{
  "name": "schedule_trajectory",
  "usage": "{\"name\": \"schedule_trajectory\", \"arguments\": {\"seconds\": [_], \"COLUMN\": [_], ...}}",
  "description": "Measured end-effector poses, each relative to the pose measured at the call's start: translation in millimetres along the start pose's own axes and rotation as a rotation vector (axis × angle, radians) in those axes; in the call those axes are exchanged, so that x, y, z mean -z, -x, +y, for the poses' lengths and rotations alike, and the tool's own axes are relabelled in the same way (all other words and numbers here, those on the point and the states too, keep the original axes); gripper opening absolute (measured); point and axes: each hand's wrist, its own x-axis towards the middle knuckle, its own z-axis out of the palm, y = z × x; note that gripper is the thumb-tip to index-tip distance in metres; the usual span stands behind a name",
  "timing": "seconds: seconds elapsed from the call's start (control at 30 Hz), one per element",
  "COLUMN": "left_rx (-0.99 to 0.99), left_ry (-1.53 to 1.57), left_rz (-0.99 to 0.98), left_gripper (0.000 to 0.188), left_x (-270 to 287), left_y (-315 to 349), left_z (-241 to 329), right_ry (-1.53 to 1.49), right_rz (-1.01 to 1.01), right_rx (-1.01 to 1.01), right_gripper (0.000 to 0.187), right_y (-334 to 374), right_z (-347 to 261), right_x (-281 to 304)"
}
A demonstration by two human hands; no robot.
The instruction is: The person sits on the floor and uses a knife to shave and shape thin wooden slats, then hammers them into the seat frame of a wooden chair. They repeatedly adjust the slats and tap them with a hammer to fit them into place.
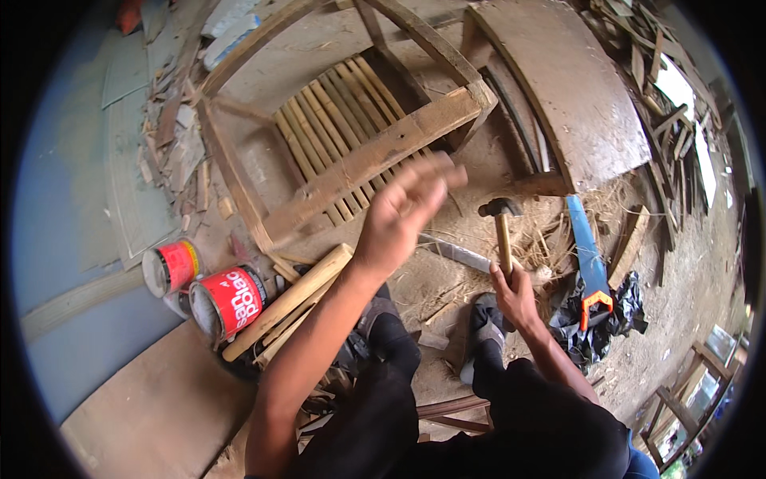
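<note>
My right hand (517, 297) is wrapped round the wooden handle of a hammer (503, 239), its dark metal head pointing up and away from me. My left hand (405, 214) is raised near the front beam of a wooden frame (383, 152). Its fingers are stretched out and partly smeared by motion, and I see nothing held in them. Whether they touch the beam I cannot tell. Round bamboo slats (331, 132) lie side by side within the frame, partly covered by that beam.
Two paint cans (231, 302) with red labels stand at left beside bamboo poles (291, 307). A blue handsaw (589, 255) with an orange handle rests at right on black plastic (630, 311). A brown board (566, 88) and piles of wood scraps (666, 128) lie beyond.
</note>
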Motion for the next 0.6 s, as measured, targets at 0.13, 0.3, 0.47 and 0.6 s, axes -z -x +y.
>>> {"name": "schedule_trajectory", "arguments": {"seconds": [0.13, 0.3, 0.47, 0.6], "left_rx": [-0.196, -0.040, 0.135, -0.016], "left_ry": [-1.151, -1.604, -1.886, -1.877], "left_rz": [-0.084, 0.216, 0.182, 0.200], "left_gripper": [0.031, 0.076, 0.090, 0.088], "left_x": [29, 74, 113, 123], "left_y": [8, 0, -7, -7], "left_z": [-50, -92, -116, -126], "right_ry": [0.175, 0.424, 0.490, 0.537], "right_rz": [0.116, 0.202, 0.266, 0.283], "right_rx": [0.228, 0.337, 0.524, 0.609], "right_gripper": [0.039, 0.034, 0.033, 0.024], "right_y": [0, -25, -47, -46], "right_z": [12, 16, 18, 21], "right_x": [6, 12, 7, 6]}}
